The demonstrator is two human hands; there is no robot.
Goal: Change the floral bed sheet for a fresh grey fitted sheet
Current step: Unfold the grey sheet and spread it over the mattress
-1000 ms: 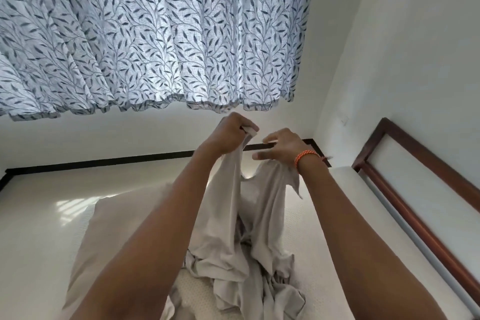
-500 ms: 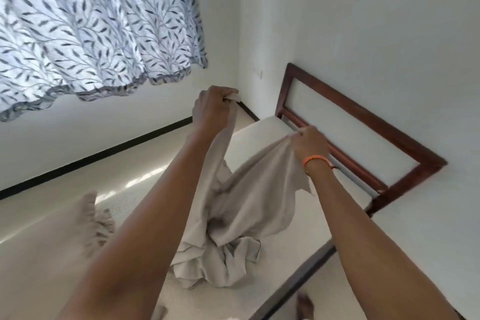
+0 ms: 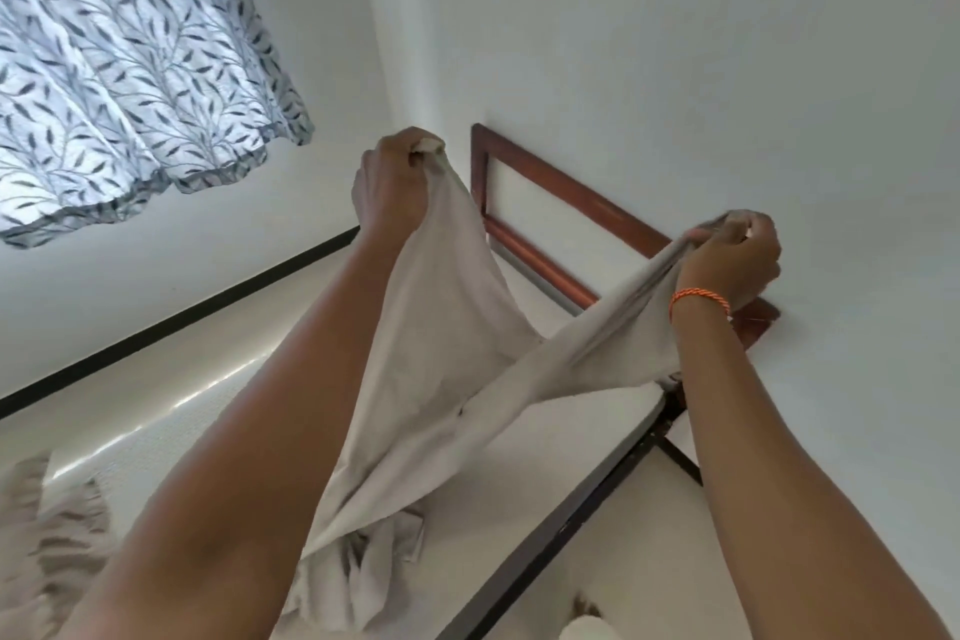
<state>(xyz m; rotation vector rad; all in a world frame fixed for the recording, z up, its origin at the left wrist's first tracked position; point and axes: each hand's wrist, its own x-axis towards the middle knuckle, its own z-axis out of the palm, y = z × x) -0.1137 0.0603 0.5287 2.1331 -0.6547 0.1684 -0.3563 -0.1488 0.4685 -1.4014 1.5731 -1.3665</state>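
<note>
The grey fitted sheet (image 3: 441, 353) hangs stretched between both raised hands above the bare white mattress (image 3: 545, 442). My left hand (image 3: 395, 182) grips one bunched edge of it high up. My right hand (image 3: 732, 255), with an orange band on the wrist, grips another edge out to the right, near the far end of the headboard. The rest of the sheet trails down in a crumpled heap (image 3: 363, 572) on the mattress. No floral sheet is in view.
A dark wooden headboard (image 3: 566, 187) stands against the white wall. The bed's dark frame edge (image 3: 561, 530) runs along the right side. A leaf-patterned curtain (image 3: 119, 68) hangs at the left. A beige ruffled pillow (image 3: 47, 546) lies at the lower left.
My hands have spread apart, the right one moving far to the right, pulling the sheet taut between them. The view has swung further right toward the headboard.
</note>
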